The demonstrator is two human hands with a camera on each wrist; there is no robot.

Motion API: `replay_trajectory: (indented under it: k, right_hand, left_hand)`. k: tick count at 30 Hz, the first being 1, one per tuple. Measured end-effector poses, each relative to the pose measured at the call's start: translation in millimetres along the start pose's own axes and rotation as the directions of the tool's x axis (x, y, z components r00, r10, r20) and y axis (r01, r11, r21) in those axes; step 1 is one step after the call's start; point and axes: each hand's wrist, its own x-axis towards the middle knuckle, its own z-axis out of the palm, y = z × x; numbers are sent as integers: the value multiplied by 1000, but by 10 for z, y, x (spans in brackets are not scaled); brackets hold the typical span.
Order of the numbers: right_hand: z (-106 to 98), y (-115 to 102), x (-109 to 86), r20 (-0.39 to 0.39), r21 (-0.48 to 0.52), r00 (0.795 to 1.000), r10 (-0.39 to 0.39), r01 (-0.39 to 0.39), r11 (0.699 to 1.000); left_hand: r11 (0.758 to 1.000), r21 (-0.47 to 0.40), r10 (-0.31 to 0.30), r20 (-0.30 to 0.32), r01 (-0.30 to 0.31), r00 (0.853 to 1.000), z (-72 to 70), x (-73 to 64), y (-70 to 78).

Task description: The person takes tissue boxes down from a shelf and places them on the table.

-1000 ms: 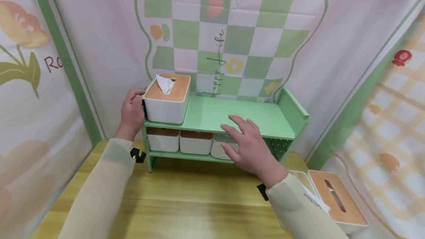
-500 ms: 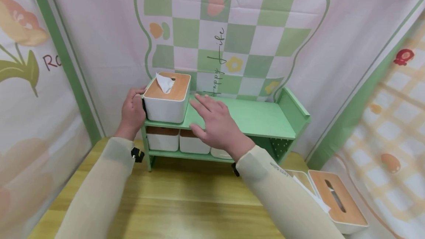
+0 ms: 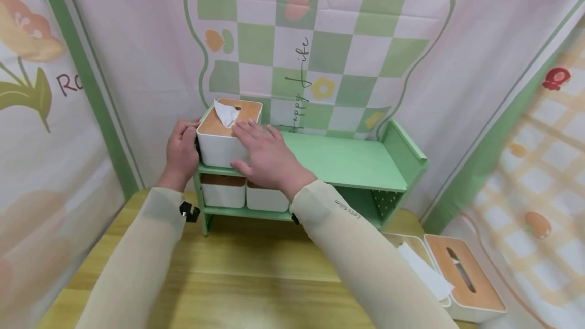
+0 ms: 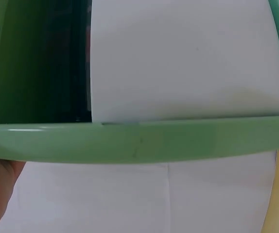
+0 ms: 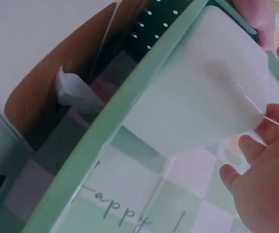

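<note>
A white tissue box (image 3: 221, 149) with a wood-look lid and a tissue sticking out sits at the left end of a green shelf's (image 3: 338, 161) top board. My left hand (image 3: 182, 154) grips the shelf's left end panel beside the box; its fingertips are hidden behind the panel. The right hand (image 3: 269, 159) is at the box's right side, fingers extended along its upper edge and thumb lower down. In the right wrist view, the fingertips (image 5: 268, 116) meet the box's corner.
On the lower shelf stand white boxes, one at the left (image 3: 224, 192) and one beside it (image 3: 265, 198). Two more tissue boxes, one wood-lidded (image 3: 484, 278), stand at the right of the wooden table (image 3: 247, 273). Printed curtains surround the table.
My right hand has moved left over the shelf from its middle to the tissue box's right side. The left hand and the box have stayed in place.
</note>
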Motion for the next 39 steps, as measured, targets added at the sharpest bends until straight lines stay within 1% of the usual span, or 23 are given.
replay_trajectory:
  k: [4,8,10,15,17,21,26,30,35,39]
  right_hand:
    - [60,-37,75,11,-54,1000,-10,11,998]
    - [93,-60,99,3,-105,1000,-13,13,994]
    - [88,-68,113,-7,-127,1000,-29,28,991]
    - [59,-56,178,-19,-224,996,-83,77,972]
    - [46,-46,208,-16,-245,996,-87,81,966]
    - [39,-43,254,-1,-227,997,-73,71,971]
    - [68,-49,281,12,-186,999,-53,54,981]
    - [68,-41,278,-4,-185,998,-59,57,981]
    - [46,-29,259,3,-191,998,-69,68,979]
    - [33,-22,236,12,-188,999,-49,50,981]
  left_hand:
    - [999,-30,-19,2,20,1000,9,5,-8]
    - [998,-51,-35,-3,35,999,14,-7,-23]
    - [998,-57,-38,-9,37,999,13,-15,-28]
    - [998,-60,-30,-12,29,999,25,-14,-38]
    - [998,-63,-30,-10,29,1000,36,-13,-41]
    - [997,-69,-26,-12,25,1000,50,-14,-54]
    - [998,-50,-24,-23,23,999,21,-19,-50]
    - [999,-35,-27,-20,26,999,11,-10,-44]
    - [1000,-27,-8,-18,8,1000,0,-18,-28]
    - [1000,-22,5,-22,-6,1000,-1,-22,-21]
